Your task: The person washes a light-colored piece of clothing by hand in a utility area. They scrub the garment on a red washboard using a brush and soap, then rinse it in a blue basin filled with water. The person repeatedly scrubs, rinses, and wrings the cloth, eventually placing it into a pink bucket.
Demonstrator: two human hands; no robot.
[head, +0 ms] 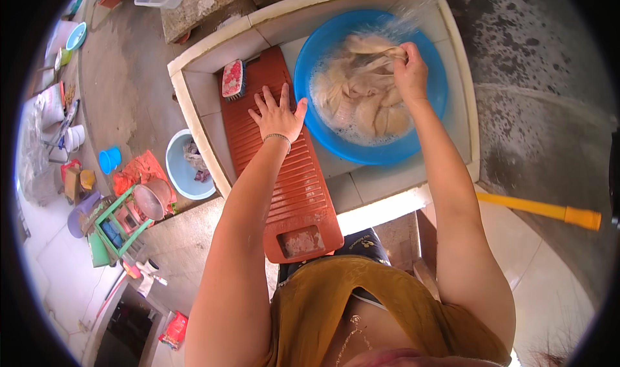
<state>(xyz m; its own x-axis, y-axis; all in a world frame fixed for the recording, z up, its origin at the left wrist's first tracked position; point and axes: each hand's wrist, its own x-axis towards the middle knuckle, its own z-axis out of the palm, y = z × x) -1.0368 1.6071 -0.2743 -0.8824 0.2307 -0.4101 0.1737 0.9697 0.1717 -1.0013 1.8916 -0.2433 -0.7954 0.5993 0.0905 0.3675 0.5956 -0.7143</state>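
Note:
My right hand point(410, 74) pinches an edge of wet, pale cloth point(358, 93) at the right side of a blue plastic basin point(302, 110). The rest of the cloth lies bunched in sudsy water inside the basin. Water point(416, 8) splashes in from the upper right; its source is out of view. With fingers spread, my left hand point(278, 115) lies palm down on a red-brown ridged washboard point(302, 192), holding nothing. A scrub brush point(233, 80) with a red-and-white patterned back rests on the washboard's upper left.
The basin and washboard are in a tiled sink with a raised rim point(201, 134). Left of it stands a pale blue basin point(177, 173) holding cloth. A small blue bucket point(110, 160) and a green-framed stool point(118, 221) are farther left. A yellow pole point(533, 209) sticks out at right.

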